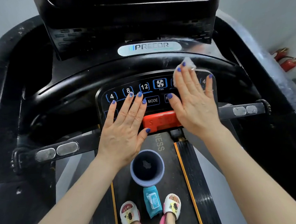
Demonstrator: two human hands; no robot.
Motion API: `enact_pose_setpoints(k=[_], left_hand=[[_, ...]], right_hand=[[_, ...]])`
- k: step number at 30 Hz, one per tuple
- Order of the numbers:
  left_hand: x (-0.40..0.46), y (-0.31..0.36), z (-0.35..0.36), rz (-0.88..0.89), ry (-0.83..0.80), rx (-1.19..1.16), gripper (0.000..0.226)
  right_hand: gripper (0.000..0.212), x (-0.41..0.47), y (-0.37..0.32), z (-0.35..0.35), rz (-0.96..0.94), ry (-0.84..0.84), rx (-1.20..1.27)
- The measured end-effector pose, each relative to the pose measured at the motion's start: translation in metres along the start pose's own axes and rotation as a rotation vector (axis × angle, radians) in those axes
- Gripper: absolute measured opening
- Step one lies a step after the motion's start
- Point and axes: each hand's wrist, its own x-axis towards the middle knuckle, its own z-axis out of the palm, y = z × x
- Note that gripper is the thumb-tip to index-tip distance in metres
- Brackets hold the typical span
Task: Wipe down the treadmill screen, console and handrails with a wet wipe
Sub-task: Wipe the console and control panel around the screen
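A grey cup point(147, 168) stands upright on the belt point(171, 162), its dark inside facing up. Just behind it lies a teal pack point(152, 201), between two feet in white slippers point(129, 214). At the far right, by the wall, sit red objects point(286, 60), possibly fire extinguishers.

Bucket point(147, 168), wipes pack point(152, 201) on treadmill belt point(187, 161)

The light is soft and even, quite bright on the pale walls. The black console point(156, 93) shows weak glare near the logo plate point(149, 48). Edges bend strongly from the wide lens. The top is dark and slightly blurred.
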Motion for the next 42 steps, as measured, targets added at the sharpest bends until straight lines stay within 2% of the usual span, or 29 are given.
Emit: enact_pose_setpoints(k=[4, 13, 19, 28, 35, 39, 42], left_hand=[[0.000, 0.000, 0.001, -0.009, -0.008, 0.007, 0.068], [-0.001, 0.000, 0.002, -0.002, 0.015, -0.001, 0.068], [-0.001, -0.001, 0.002, 0.000, 0.013, 0.018, 0.069], [0.000, 0.001, -0.001, -0.006, 0.029, -0.006, 0.068], [0.014, 0.015, -0.003, -0.001, 0.043, -0.079, 0.066], [0.018, 0.023, 0.003, 0.001, 0.022, -0.012, 0.064], [0.017, 0.021, 0.004, 0.005, 0.019, 0.000, 0.064]], right_hand=[[0.078, 0.007, -0.005, 0.000, 0.093, 0.000, 0.091], [0.078, -0.064, -0.011, 0.003, -0.029, -0.167, 0.101], [0.075, -0.021, -0.025, 0.000, -0.048, -0.125, 0.105], [0.075, -0.074, 0.024, 0.001, -0.030, -0.189, 0.113], [0.070, -0.014, 0.000, -0.005, -0.189, -0.056, 0.031], [0.065, 0.001, 0.018, -0.007, -0.298, -0.043, -0.026], [0.065, 0.000, 0.052, -0.011, -0.230, -0.029, -0.040]])
